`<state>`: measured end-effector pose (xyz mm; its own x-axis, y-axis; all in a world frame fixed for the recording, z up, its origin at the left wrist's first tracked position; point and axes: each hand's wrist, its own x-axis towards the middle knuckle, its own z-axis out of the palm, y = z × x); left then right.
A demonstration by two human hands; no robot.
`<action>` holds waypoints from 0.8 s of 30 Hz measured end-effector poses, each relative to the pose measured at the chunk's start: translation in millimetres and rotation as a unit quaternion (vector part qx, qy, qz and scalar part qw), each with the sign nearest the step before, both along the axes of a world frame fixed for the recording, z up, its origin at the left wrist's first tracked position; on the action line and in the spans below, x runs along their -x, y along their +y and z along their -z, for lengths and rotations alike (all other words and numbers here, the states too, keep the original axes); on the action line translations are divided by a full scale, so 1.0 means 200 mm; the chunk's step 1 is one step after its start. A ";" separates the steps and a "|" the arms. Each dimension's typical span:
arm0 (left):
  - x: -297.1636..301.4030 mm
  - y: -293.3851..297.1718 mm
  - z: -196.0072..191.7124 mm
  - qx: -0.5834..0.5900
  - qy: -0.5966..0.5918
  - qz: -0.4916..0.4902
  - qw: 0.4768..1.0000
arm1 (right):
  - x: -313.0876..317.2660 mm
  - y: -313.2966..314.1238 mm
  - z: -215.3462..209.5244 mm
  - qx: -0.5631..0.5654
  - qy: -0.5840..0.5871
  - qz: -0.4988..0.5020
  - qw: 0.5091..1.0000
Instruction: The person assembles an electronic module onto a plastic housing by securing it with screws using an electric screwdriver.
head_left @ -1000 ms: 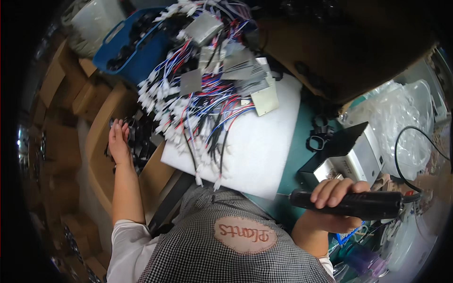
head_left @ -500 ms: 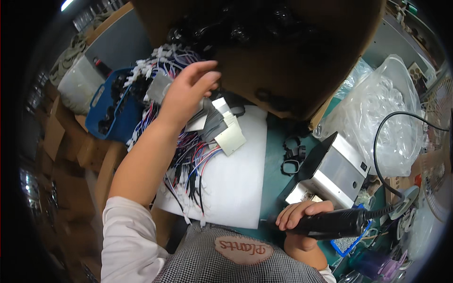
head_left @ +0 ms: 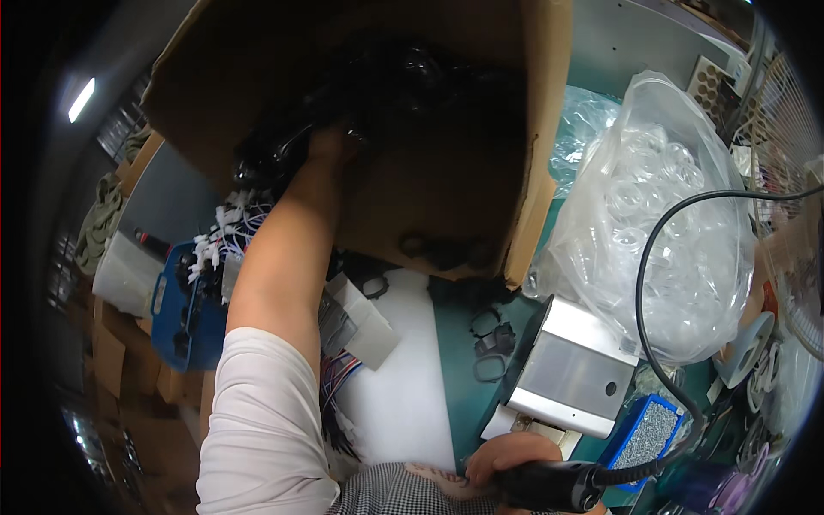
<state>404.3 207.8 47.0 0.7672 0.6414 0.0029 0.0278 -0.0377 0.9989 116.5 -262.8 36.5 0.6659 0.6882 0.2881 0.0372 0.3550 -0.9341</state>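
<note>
Black plastic parts (head_left: pixel 403 77) are lying heaped inside the tilted cardboard box (head_left: pixel 481 154) — glossy, ring-shaped, tangled together; a few more are sitting loose just below the box's lower edge. Black handheld tool (head_left: pixel 549 485) is lying roughly level, well below the box — its black cord (head_left: pixel 652 292) is looping up past the box's right side.

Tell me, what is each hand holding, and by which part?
Right hand grips a black corded tool around its body. Left hand reaches into the cardboard box; any hold can't be told.
</note>
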 end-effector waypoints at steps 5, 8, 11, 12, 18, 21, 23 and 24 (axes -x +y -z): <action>-0.04 -0.20 -0.03 0.100 -0.032 -0.016 0.994 | 0.03 0.05 0.05 -0.148 -0.012 0.095 0.984; 0.10 -0.20 -0.11 0.094 -0.009 0.003 0.996 | -0.04 -0.03 0.00 -0.057 -0.068 -0.036 0.995; 0.24 -0.38 -0.18 0.004 0.048 0.130 0.990 | -0.04 -0.03 -0.02 -0.105 0.053 -0.082 0.990; 0.46 -0.39 -0.25 -0.077 0.071 0.186 0.977 | 0.01 -0.02 0.04 -0.130 0.112 -0.091 0.981; 1.14 -0.76 -0.36 -0.509 0.039 0.343 0.788 | 0.13 0.11 0.09 -0.228 0.067 0.096 0.966; 1.52 -0.87 -0.30 -0.621 -0.019 0.411 0.667 | 0.14 0.06 0.04 -0.249 0.116 0.035 0.961; 1.70 -0.91 -0.21 -0.612 -0.021 0.473 0.634 | 0.14 0.07 0.04 -0.262 0.099 0.030 0.960; 1.79 -0.94 -0.19 -0.599 -0.008 0.499 0.626 | 0.15 0.07 0.03 -0.279 0.100 0.045 0.954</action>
<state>46.4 20.4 84.9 0.7784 -0.6267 0.0365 -0.6161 -0.7514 0.2364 86.8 -247.8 29.8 0.7955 0.4022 0.4533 -0.0679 0.8025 -0.5928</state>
